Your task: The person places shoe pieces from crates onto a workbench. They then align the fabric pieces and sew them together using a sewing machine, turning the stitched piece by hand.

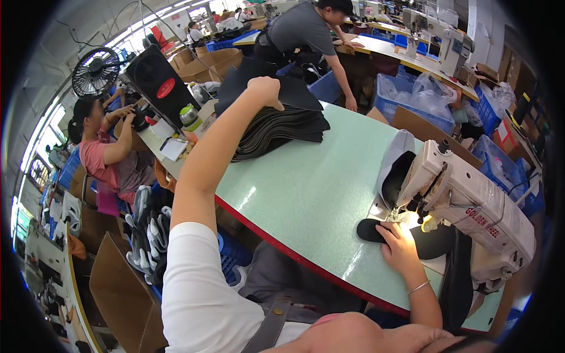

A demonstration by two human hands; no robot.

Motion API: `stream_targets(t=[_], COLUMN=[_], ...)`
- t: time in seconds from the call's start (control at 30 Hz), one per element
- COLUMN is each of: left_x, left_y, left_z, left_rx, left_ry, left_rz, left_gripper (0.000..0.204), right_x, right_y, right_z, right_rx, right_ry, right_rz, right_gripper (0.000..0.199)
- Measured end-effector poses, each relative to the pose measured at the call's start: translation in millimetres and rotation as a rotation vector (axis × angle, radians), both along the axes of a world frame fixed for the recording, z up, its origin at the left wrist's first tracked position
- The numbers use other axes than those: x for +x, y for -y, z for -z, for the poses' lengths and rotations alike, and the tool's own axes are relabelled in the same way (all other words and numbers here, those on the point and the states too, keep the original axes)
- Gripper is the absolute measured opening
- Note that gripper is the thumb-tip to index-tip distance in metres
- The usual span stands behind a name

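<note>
1. Black, round-ended fabric piece (pixel 369 230), one, lies at the needle end of one cream metal sewing machine (pixel 471 203), on the right of the pale green, red-edged tabletop (pixel 306 188)

2. One right hand (pixel 400 246), with one thin silvery bracelet (pixel 419 286) at its wrist, rests on that piece, fingers stretched out over it and not clenched

3. One more black curved piece (pixel 434 241) shows just right of this hand; whether it joins the first beneath the hand, I cannot tell

4. One left hand (pixel 265 92) reaches across to one thick stack of black, flexible sheets (pixel 288 128) at the far end of the tabletop; its fingers are curled in over the top sheet, but whether they grip it, I cannot tell. The sheets are too many and too tightly layered to count

5. One bright patch of light falls beside the needle, close to the right hand

6. Two other people are near: one person in a grey T-shirt and black cap (pixel 303 32) leaning beyond the stack, and one person in a pink top (pixel 109 150) on the left

7. One round black fan (pixel 96 72) and one tall black box with a red oval label (pixel 156 85) stand near the second person
</note>
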State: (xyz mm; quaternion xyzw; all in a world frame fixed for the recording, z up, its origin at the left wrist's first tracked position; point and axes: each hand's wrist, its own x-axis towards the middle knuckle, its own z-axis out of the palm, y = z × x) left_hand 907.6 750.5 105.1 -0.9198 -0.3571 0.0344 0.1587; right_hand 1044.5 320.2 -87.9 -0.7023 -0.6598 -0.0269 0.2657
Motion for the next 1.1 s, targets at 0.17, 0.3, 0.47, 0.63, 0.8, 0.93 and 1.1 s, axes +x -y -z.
stream_targets(t=[0.17, 0.3, 0.47, 0.63, 0.8, 0.93, 1.1], left_x=[-5.9, -11.4, -18.5, -16.1, -10.5, -13.2, -46.6], left_y=[-18.9, -30.9, -29.4, -20.5, -19.9, -18.3, 0.8], left_z=[-18.3, -20.3, -23.4, -23.7, -24.1, -17.2, -34.8], left_rx=[-0.246, -0.445, -0.478, -0.403, -0.387, -0.168, 0.264], left_ry=[0.013, 0.127, 0.122, 0.066, 0.073, 0.016, 0.545], left_rz=[-0.053, -0.125, -0.088, -0.031, -0.030, 0.148, -0.008], left_gripper=[0.060, 0.060, 0.057, 0.047, 0.042, 0.029, 0.029], right_x=[1.7, 3.0, 2.4, 1.9, 2.4, 2.0, 3.1], right_y=[3.6, 5.2, 5.5, 6.5, 6.5, 6.4, 8.0], right_z=[0.2, 0.6, -0.4, -1.0, -2.0, -3.2, -0.7], right_rx=[-0.019, -0.007, 0.003, -0.020, -0.017, -0.014, -0.028], right_ry=[-0.087, -0.049, -0.087, -0.145, -0.127, -0.129, -0.101], right_rz=[0.004, -0.002, -0.008, -0.001, -0.005, -0.005, 0.018], right_gripper=[0.045, 0.044, 0.044, 0.043, 0.042, 0.042, 0.044])
